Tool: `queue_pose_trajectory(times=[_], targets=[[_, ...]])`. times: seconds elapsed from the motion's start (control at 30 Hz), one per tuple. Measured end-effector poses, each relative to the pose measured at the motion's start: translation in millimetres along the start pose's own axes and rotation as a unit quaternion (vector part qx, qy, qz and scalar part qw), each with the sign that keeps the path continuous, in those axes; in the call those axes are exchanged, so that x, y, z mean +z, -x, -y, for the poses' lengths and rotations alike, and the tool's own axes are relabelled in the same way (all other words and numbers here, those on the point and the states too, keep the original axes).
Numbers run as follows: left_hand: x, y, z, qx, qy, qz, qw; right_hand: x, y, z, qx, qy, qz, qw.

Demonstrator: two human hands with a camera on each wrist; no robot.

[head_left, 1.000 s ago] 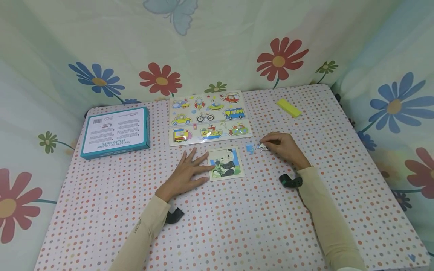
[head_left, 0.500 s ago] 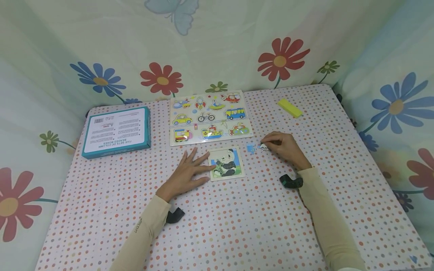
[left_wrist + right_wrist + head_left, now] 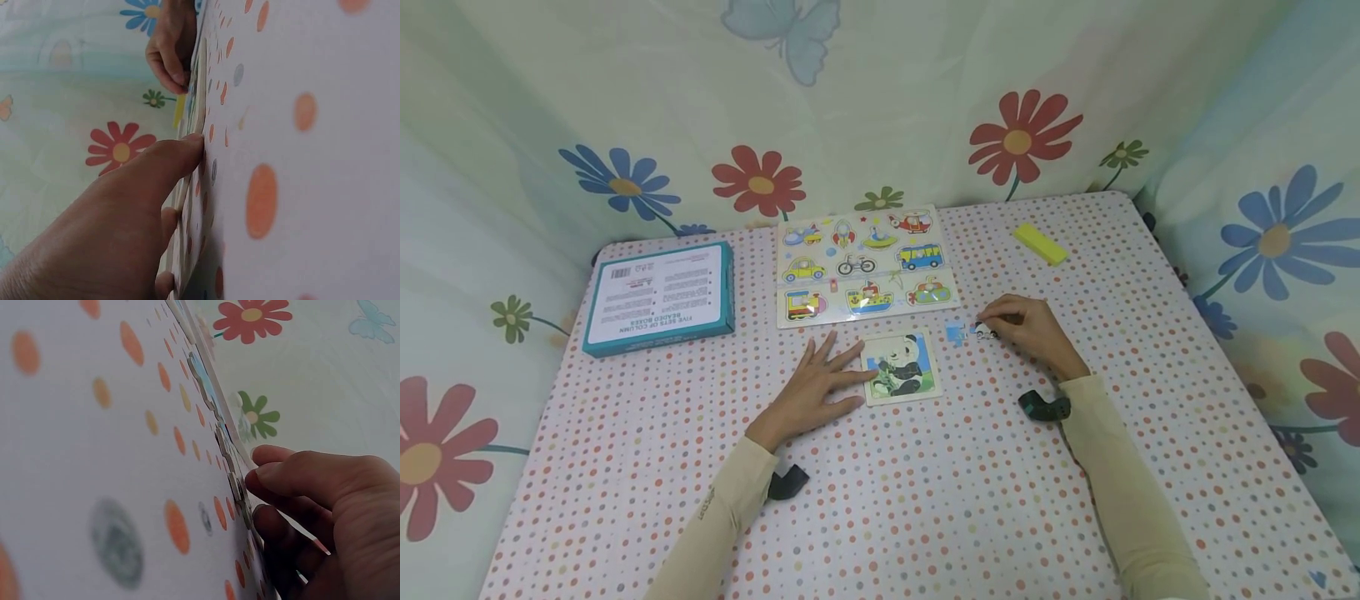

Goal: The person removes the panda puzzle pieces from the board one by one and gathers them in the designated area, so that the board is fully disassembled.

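Note:
My left hand point(image 3: 812, 387) lies with fingers spread, fingertips on the left edge of a small panda jigsaw puzzle point(image 3: 913, 385). In the left wrist view its thumb point(image 3: 181, 153) rests right at the edge of the thin board. Right of the puzzle, my right hand point(image 3: 1026, 325) bends over the table and pinches a black-and-white jigsaw piece point(image 3: 985, 332) between thumb and fingertips. A light blue jigsaw piece point(image 3: 956, 333) lies flat just left of it. The right wrist view shows loose pieces point(image 3: 224, 447) in a row, with the fingertips close against them.
A vehicle peg puzzle board point(image 3: 865, 265) lies behind the panda puzzle. To the left is a teal box point(image 3: 658, 296), and a yellow block point(image 3: 1041, 243) lies at the back right. A floral curtain point(image 3: 895, 108) surrounds the dotted table point(image 3: 887, 517).
My right fingertips have shifted slightly at the black-and-white jigsaw piece, and more of its panda picture shows. My left hand stays on the panda puzzle's edge. The camera view has tilted a little.

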State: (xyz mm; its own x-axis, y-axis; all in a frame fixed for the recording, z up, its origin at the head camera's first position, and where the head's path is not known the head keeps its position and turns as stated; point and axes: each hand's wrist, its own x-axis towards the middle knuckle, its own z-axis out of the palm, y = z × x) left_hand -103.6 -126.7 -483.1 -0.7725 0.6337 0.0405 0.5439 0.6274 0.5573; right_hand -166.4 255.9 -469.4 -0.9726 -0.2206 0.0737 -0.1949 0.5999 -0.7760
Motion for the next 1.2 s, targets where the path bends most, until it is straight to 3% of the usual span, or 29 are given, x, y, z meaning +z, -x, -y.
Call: queue_pose_trajectory(times=[0.3, 0.6, 0.9, 1.2], targets=[[0.2, 0.3, -0.6, -0.002, 0.006, -0.002, 1.0, -1.9, 0.4, 0.6, 0.008, -0.048, -0.014, 0.9987], [0.2, -1.5, -8.1, -0.016, 0.017, 0.003, 0.9997, 1.7, -0.5, 24.8, -0.04, -0.093, -0.039, 0.9941], [-0.4, -9.6, -14.4, 0.0, -0.012, 0.013, 0.9998, 41.1, -16.4, 48.6, -0.055, -0.097, 0.038, 0.993], [-0.6, -10.0, -14.6, -0.009, -0.031, 0.026, 0.9991, 68.9, -24.4, 65.6, -0.089, -0.042, 0.115, 0.9885]])
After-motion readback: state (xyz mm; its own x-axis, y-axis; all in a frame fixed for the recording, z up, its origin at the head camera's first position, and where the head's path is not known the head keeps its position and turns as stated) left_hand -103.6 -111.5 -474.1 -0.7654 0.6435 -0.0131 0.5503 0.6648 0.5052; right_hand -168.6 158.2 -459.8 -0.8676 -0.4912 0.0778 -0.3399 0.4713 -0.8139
